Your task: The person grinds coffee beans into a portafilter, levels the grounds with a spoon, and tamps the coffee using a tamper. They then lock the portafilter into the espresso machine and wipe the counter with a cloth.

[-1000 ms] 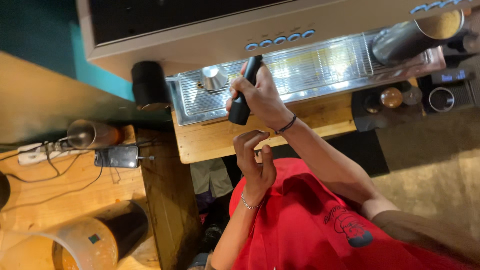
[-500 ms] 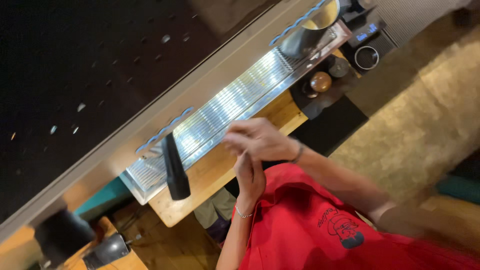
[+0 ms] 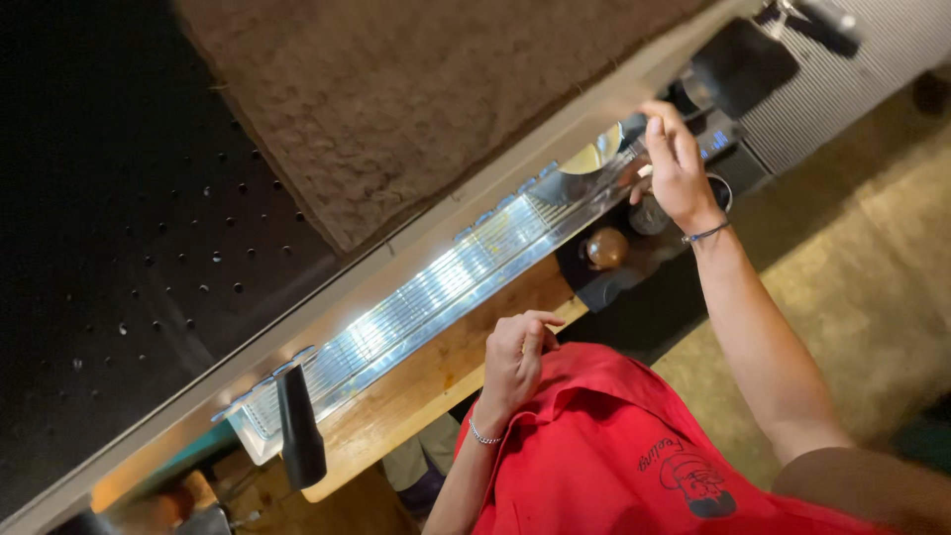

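metal jug beside outstretched right hand.

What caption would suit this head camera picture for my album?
Right hand reaches toward a metal pitcher on the espresso machine's drip tray; left hand hovers, loosely curled, above the wooden counter.

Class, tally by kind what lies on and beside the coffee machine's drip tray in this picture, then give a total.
Black portafilter handle: 1
Steel milk jug: 1
Round brown tamper: 1
Drip tray: 1
Total: 4
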